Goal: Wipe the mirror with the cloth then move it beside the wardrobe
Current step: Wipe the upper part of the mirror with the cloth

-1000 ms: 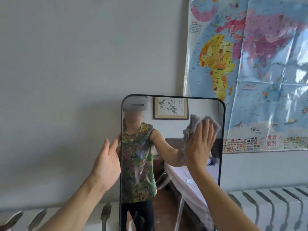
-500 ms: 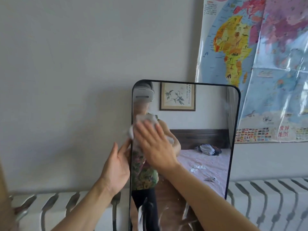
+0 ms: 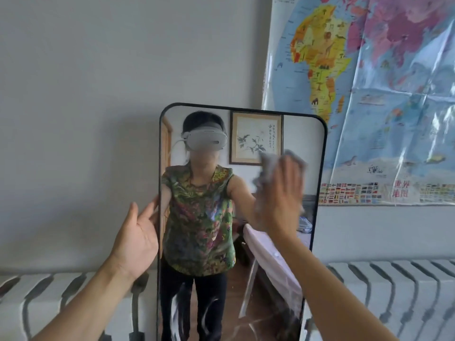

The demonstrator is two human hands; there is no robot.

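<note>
You are facing a pale wall [image 3: 86,94] with a big world map [image 3: 369,94] taped up at the right and a white radiator [image 3: 394,291] running along the bottom. The mirror [image 3: 197,114] is standing upright in front of that radiator, leaning toward the wall, its dark rounded frame just overlapping the map's left edge. No wardrobe is showing, so you are still wiping, not moving.

Judging by its look, the mirror is a tall, stiff pane: probably heavy for its thickness, slick on the glass and easily cracked at a corner. When you are carrying it, be gripping both long frame edges, not the glass, and keeping it upright.

Your left hand [image 3: 138,237] is spread open, palm against the mirror's left edge, steadying it without closing round anything. Your right hand [image 3: 280,198] is lying flat with fingers together, pressing the soft grey cloth [image 3: 267,163] to the glass at the upper right; the cloth is bunching out above the fingertips.

Half a second ago that hand and cloth were blurring across the upper left of the glass; now they are sitting at the right side, while your left hand is staying put on the edge.
</note>
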